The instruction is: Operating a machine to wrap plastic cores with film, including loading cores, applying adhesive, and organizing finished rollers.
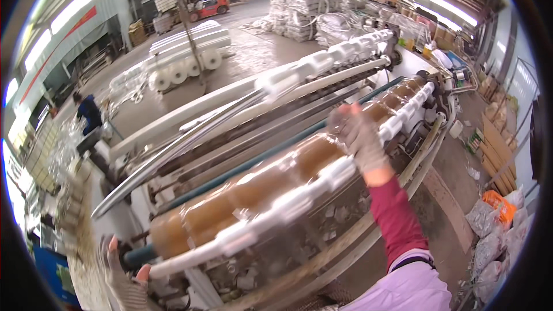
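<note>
A long brown roll (299,158) wrapped in shiny clear film lies across the machine, from lower left to upper right. Along its near side runs a white bar (288,207) with wider white sleeves on it. My right hand (360,141), in a grey fingerless glove, is over the middle of the brown roll. Motion blurs its fingers, so I cannot tell whether it touches the film. At the lower left, my gloved left hand (124,279) has thumb and forefinger apart beside the near end of the white bar; any contact is unclear.
A blue-green roller (230,173) and a slanted metal bar (173,152) lie beyond the brown roll. Film rolls (184,69), stacked white sacks (299,8) and a red forklift (208,8) stand farther back. Another person (89,112) bends at left. An orange bag (500,207) lies at right.
</note>
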`<state>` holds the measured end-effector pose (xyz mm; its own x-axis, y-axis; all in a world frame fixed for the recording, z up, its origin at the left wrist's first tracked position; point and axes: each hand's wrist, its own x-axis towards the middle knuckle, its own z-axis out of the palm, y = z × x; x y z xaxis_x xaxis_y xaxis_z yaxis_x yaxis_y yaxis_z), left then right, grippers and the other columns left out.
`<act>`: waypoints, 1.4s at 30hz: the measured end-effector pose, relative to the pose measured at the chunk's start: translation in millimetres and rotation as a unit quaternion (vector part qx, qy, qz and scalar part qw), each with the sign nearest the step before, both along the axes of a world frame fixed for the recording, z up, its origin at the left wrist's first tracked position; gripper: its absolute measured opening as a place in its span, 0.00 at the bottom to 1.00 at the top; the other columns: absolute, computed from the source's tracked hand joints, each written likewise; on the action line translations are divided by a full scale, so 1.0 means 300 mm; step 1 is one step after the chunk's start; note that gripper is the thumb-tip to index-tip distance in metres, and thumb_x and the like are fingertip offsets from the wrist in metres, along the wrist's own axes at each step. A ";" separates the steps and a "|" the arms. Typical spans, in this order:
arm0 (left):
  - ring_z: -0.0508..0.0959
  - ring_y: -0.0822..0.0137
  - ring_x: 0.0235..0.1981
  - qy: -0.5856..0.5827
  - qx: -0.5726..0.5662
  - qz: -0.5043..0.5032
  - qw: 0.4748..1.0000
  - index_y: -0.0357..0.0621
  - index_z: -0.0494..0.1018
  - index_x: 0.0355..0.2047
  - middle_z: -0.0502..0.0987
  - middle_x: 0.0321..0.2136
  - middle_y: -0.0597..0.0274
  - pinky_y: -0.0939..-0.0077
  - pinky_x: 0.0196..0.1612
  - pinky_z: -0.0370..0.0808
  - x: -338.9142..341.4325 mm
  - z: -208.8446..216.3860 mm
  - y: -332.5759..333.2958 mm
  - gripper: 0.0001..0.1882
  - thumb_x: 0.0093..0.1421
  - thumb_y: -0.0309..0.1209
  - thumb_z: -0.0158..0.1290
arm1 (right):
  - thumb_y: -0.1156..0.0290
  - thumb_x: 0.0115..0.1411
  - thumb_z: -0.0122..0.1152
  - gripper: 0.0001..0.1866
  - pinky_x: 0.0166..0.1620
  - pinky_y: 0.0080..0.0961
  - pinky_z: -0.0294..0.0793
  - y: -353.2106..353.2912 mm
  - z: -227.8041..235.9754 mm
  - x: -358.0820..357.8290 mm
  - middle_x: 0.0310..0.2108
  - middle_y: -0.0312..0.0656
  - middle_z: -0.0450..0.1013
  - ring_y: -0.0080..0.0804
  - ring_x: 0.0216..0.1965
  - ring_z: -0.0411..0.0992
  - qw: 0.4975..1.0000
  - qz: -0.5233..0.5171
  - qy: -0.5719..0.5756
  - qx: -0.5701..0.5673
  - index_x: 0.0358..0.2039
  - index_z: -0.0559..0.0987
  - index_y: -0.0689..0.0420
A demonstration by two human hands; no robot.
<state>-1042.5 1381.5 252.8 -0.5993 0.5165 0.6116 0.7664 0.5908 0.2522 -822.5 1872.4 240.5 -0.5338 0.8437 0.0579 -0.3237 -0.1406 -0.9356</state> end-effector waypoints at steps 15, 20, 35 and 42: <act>0.77 0.52 0.44 0.008 -0.317 -0.027 0.948 0.43 0.70 0.47 0.75 0.44 0.48 0.58 0.45 0.74 0.096 0.247 1.796 0.31 0.46 0.47 0.62 | 0.47 0.51 0.63 0.29 0.46 0.40 0.73 1.354 -0.030 -0.349 0.41 0.41 0.72 0.41 0.44 0.71 0.976 0.002 0.169 -0.137 0.46 0.71 0.53; 0.80 0.48 0.33 -0.022 -0.333 -0.061 0.941 0.40 0.74 0.39 0.79 0.28 0.46 0.59 0.38 0.76 -0.053 0.275 1.589 0.23 0.46 0.43 0.60 | 0.53 0.55 0.59 0.21 0.50 0.37 0.72 1.259 -0.084 -0.398 0.40 0.40 0.75 0.37 0.44 0.73 0.975 0.063 0.200 -0.076 0.43 0.74 0.53; 0.80 0.54 0.30 -0.102 -0.186 0.025 0.977 0.43 0.76 0.39 0.79 0.28 0.49 0.68 0.37 0.77 -0.490 0.200 -0.097 0.23 0.39 0.34 0.61 | 0.51 0.55 0.57 0.18 0.51 0.40 0.73 0.269 -0.133 -0.704 0.40 0.35 0.75 0.36 0.44 0.73 0.954 0.127 0.238 -0.128 0.40 0.75 0.48; 0.78 0.71 0.36 -0.559 0.393 -0.219 0.697 0.36 0.68 0.52 0.75 0.44 0.60 0.74 0.39 0.78 -0.484 -0.085 -0.215 0.35 0.42 0.34 0.63 | 0.50 0.54 0.57 0.19 0.47 0.34 0.75 -0.232 -0.042 -0.896 0.37 0.37 0.75 0.31 0.41 0.74 0.963 0.051 0.183 -0.194 0.39 0.74 0.50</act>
